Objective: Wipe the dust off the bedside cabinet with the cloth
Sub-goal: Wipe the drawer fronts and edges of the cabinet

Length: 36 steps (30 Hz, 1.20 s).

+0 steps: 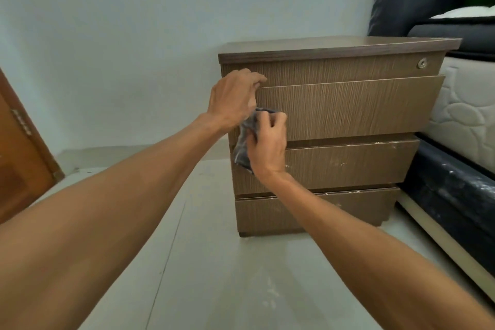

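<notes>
Head view: right hand (pixel 267 146) clutching grey cloth (pixel 245 147) against bedside cabinet (pixel 348 110) front; left hand (pixel 234 96) fingers curled at top drawer (pixel 348 107) edge, grip uncertain.

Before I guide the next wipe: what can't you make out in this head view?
- Cabinet left front edge: behind left hand, right hand and cloth.
- Its top: seen edge-on, dust unreadable.
- Its sides and back: out of sight.
- Lock: too small to read.

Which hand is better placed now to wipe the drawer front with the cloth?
Probably the right hand: it already grips the grey cloth against the cabinet. The left hand rests on the drawer's edge.
</notes>
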Tool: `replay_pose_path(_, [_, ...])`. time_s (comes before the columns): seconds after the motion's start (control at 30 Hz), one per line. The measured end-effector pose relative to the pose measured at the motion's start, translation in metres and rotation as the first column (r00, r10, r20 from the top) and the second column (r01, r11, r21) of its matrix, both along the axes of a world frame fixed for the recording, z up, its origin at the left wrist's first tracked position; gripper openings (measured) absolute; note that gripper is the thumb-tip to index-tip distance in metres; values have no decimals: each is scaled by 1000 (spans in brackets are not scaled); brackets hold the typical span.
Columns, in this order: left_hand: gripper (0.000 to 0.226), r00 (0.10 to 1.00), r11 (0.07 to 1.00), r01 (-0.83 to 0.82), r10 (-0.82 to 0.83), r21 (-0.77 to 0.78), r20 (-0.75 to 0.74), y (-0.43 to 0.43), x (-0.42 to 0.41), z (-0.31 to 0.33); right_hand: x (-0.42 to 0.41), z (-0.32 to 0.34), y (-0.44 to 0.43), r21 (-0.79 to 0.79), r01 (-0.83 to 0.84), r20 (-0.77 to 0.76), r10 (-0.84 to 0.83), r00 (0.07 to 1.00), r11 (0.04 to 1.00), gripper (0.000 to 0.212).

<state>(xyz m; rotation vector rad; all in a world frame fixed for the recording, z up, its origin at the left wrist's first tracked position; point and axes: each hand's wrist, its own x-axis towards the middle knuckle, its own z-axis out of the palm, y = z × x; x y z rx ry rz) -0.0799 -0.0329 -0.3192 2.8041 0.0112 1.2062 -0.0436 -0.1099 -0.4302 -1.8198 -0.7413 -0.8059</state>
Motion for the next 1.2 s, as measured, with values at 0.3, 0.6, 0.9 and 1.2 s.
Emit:
replay_pose_path(0.3, [24,970,969,-173,198,-174,139,40,-47,-63,-13,-16,-21,-561,-251,138,388,911,789,28])
replay_pose_path(0.6, [30,904,977,-199,215,81,-369,21,-45,-123,14,-5,-115,-556,-108,148,226,963,824,31])
replay_pose_path(0.9, [25,875,958,-286,251,-24,-415,12,-40,-109,7,11,-123,-498,-79,134,166,977,864,33])
replay_pose_path(1.2, [23,878,969,-246,238,36,-415,13,-54,-101,-14,9,-70,-545,-98,147,211,966,832,25])
